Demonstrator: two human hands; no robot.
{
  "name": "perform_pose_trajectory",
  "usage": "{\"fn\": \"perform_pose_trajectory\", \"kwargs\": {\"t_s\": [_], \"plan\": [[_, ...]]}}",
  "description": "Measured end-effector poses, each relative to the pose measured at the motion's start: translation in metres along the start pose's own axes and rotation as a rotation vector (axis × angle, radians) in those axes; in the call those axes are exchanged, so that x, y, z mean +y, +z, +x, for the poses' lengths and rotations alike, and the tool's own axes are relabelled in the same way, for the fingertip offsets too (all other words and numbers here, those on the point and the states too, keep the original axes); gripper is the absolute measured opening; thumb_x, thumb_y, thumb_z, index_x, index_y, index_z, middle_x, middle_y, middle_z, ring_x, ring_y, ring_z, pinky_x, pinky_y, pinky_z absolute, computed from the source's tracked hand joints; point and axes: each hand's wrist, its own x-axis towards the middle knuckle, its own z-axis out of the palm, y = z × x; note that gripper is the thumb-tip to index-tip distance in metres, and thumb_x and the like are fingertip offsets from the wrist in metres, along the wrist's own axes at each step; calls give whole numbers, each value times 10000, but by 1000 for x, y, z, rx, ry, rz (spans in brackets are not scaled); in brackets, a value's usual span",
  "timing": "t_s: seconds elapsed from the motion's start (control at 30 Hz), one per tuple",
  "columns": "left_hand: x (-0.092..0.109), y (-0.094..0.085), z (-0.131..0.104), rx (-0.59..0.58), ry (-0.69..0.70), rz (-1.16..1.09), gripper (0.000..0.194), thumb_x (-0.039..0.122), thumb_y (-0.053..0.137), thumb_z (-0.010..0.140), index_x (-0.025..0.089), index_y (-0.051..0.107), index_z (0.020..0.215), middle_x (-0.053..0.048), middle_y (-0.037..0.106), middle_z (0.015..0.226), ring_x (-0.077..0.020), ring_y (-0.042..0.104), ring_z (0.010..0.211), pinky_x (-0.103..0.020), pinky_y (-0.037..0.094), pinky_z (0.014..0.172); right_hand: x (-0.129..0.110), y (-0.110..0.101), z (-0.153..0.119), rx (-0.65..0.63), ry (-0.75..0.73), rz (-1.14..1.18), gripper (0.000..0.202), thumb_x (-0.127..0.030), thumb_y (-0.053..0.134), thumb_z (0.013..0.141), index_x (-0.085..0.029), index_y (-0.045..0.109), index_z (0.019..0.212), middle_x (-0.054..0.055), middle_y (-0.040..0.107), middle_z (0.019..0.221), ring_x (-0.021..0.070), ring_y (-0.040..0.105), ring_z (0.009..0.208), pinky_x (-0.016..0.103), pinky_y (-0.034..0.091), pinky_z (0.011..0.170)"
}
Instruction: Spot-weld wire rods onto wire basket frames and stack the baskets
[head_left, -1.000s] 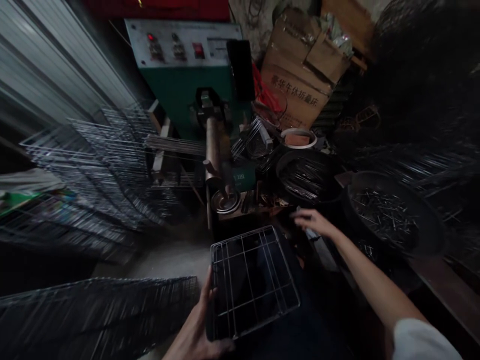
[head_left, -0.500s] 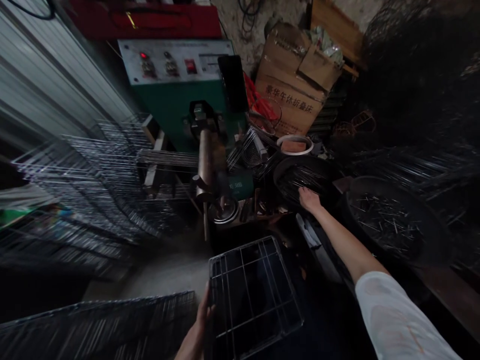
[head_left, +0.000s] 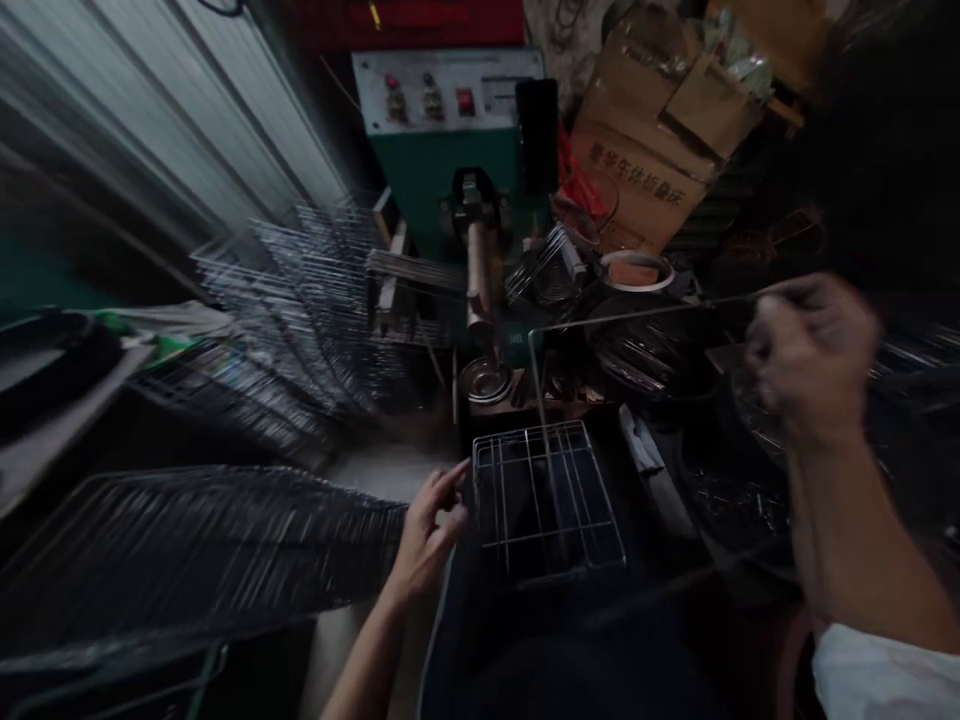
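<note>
A wire grid (head_left: 529,456) of thin metal rods lies over the lap at the lower middle. Beside its left edge is my left hand (head_left: 433,525), fingers apart and holding nothing, close to the wire. My right hand (head_left: 814,350) is raised at the right, its fingers closed on a thin bent wire (head_left: 615,320). That wire runs left from the hand and then bends down over the grid. Its far parts are blurred.
A green machine (head_left: 412,165) with a metal arm (head_left: 480,280) stands ahead. Wire racks (head_left: 300,290) are stacked at the left. Right of centre are a dark basin of rods (head_left: 637,350), a white bowl (head_left: 667,275) and a cardboard box (head_left: 637,170).
My right hand has come up from the basin of rods and moved right, now with a bent wire. My left hand has opened away from the grid's edge. The view has shifted left.
</note>
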Motion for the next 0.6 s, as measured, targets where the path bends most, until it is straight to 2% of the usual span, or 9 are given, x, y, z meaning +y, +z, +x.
{"fn": "perform_pose_trajectory", "kwargs": {"t_s": [0.07, 0.13, 0.2, 0.27, 0.33, 0.43, 0.5, 0.53, 0.6], "plan": [[9, 11, 1, 45, -68, -344, 797, 760, 377, 866, 185, 551, 1389, -56, 597, 883, -155, 544, 725, -303, 491, 680, 20, 43, -36, -215, 213, 137, 178, -404, 651, 886, -233, 604, 883, -23, 490, 588, 133, 411, 448, 248, 304, 409], [15, 21, 1, 65, -124, -641, 877, 801, 299, 858, 165, 489, 1431, -37, 594, 803, -124, 502, 612, -265, 441, 571, 47, 85, -74, -386, 334, 193, 246, -458, 624, 860, -213, 591, 852, -40, 480, 558, 128, 421, 445, 236, 322, 424], [17, 27, 0, 123, -163, -744, 860, 773, 446, 831, 180, 448, 1454, -14, 601, 779, -101, 482, 554, -235, 397, 510, 73, 116, -104, -426, 385, 174, 304, -508, 589, 841, -205, 579, 829, -30, 508, 578, 143, 473, 487, 237, 350, 449], [11, 27, 1, 195, -206, -677, 828, 611, 674, 786, 185, 443, 1457, 17, 600, 742, -80, 477, 530, -208, 373, 490, 93, 133, -122, -447, 394, 157, 328, -528, 583, 817, -200, 578, 806, -9, 549, 618, 165, 528, 552, 245, 387, 485], [0, 26, 5, 249, -258, -544, 791, 448, 774, 746, 165, 491, 1428, 49, 581, 661, -66, 464, 505, -190, 360, 487, 107, 139, -131, -467, 399, 143, 328, -524, 581, 802, -196, 588, 811, 11, 593, 674, 186, 573, 627, 255, 427, 531], [-25, 25, 12, 279, -332, -429, 666, 419, 747, 767, 144, 585, 1352, 16, 665, 690, -91, 554, 552, -206, 427, 545, 119, 138, -139, -497, 417, 115, 330, -502, 564, 804, -192, 613, 904, 27, 640, 736, 210, 611, 695, 278, 471, 591], [-41, 29, 15, 295, -349, -426, 614, 427, 735, 773, 134, 629, 1302, -58, 754, 923, -159, 677, 770, -268, 521, 724, 123, 132, -147, -510, 426, 90, 341, -488, 557, 817, -193, 616, 977, 35, 660, 763, 222, 626, 713, 299, 492, 619], [-48, 31, 16, 308, -348, -427, 601, 431, 738, 769, 124, 645, 1278, -89, 755, 1053, -201, 696, 920, -307, 529, 845, 124, 128, -152, -511, 430, 78, 341, -478, 560, 823, -195, 614, 1005, 44, 672, 795, 229, 635, 733, 310, 504, 637], [-60, 35, 16, 329, -344, -418, 590, 435, 737, 770, 118, 656, 1261, -123, 704, 1240, -259, 645, 1156, -366, 471, 1027, 124, 118, -162, -533, 417, 52, 333, -446, 557, 845, -199, 621, 1059, 71, 696, 918, 248, 657, 828, 337, 527, 710]]}}
